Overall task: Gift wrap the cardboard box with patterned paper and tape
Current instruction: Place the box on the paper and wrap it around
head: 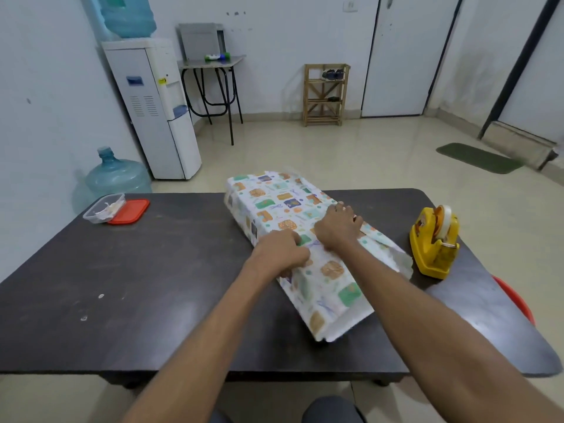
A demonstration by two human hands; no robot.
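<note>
Pinching creased patterned paper [274,206], left grip [283,251] curled; right grip [338,227] spread flat on the same sheet.

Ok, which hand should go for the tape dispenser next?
Right. The yellow tape dispenser sits right of the wrapped box, nearest the right hand. The left hand would probably have to cross over the box; it can hold the paper down instead.

Soft, even indoor light fills the room, with a cool bluish cast on the white walls. The dark matte rectangular table [158,270] shows a faint sheen and only weak shadows. Wide-angle distortion bends the table's edges and the door frames. Detail is slightly soft throughout, more so at the corners.
</note>
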